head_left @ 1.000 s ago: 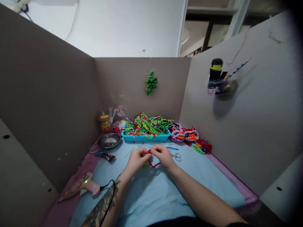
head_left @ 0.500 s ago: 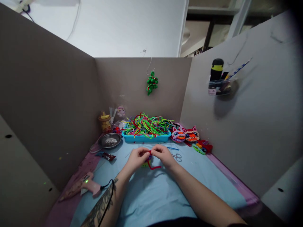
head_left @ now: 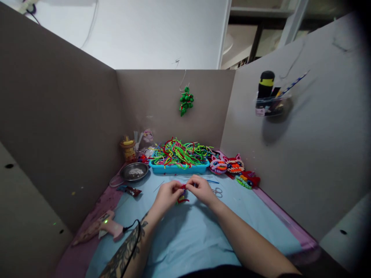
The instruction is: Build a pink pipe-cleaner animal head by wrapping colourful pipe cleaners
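Note:
Between my fingertips is a small piece made of pipe cleaners [head_left: 183, 187], red at the top, with purple and yellow-green parts partly hidden below. My left hand [head_left: 168, 194] is closed on its left side. From the right, my right hand [head_left: 200, 189] pinches the red part. A loose red pipe cleaner end [head_left: 183, 200] hangs under the fingers. Just beyond my hands stands a blue tray [head_left: 179, 169] heaped with many-coloured pipe cleaners [head_left: 182, 152]. Small scissors [head_left: 218, 192] lie right of my right hand.
A pink glue gun [head_left: 108, 226] with a lit green light and black cord lies at left. Behind it are a metal dish [head_left: 133, 172], a wrapper [head_left: 130, 190] and a jar [head_left: 128, 150]. Finished pipe-cleaner pieces [head_left: 234, 166] sit at right. Grey panels [head_left: 174, 123] enclose the table.
The loose red end under my hands has drawn in and now looks shorter. My right hand has shifted slightly upward; both hands keep hold of the piece.

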Available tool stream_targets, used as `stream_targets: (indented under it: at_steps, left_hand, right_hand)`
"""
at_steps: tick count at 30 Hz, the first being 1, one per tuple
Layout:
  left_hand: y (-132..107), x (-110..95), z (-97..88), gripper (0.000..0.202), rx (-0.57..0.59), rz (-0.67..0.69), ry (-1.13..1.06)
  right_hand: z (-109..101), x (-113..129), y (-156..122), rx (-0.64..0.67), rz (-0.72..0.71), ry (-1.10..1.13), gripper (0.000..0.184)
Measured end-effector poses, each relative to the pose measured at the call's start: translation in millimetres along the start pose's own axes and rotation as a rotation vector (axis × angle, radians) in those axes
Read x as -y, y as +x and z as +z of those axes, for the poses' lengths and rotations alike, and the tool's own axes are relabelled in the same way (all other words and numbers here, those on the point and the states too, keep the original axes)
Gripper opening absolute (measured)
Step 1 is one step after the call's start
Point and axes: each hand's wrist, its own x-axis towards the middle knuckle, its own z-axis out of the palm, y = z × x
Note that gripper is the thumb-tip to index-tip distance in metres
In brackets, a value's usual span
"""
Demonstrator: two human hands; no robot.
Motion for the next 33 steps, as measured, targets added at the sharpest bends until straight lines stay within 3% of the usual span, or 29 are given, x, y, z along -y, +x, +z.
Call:
stream_targets:
  at_steps: [3, 9, 15, 18, 26, 29, 33]
  left_hand:
    - [-1, 1, 2.1, 0.016, -0.017, 0.014, 0.039]
    - [0, 2, 9.4, 0.017, -0.108, -0.045, -0.081]
    - [-1, -1, 8.5, 0.018, -0.216, 0.028, -0.071]
    - [-1, 0, 5.4, 0.017, -0.199, 0.044, -0.036]
    - [-5, -2, -3.8, 0.018, -0.109, 0.28, 0.495]
    - [-7, -3, -3.2, 0.019, -0.08, 0.312, 0.553]
    - [-6, -1, -3.4, 0.02, -0.087, 0.242, 0.433]
  right_hand:
    - [3, -1, 0, -0.029, 0.048, 0.072, 0.014]
    - [20, -1, -3, -0.129, 0.214, 0.394, 0.015]
    - [35, -2, -5, -0.168, 0.36, 0.66, 0.019]
    - [30, -3, -4, -0.095, 0.293, 0.539, 0.017]
    - [6, 1, -6, -0.008, -0.261, -0.202, 0.018]
    - [4, 1, -6, 0.025, -0.306, -0.302, 0.012]
    - [1, 1, -3, -0.019, -0.237, -0.2, 0.01]
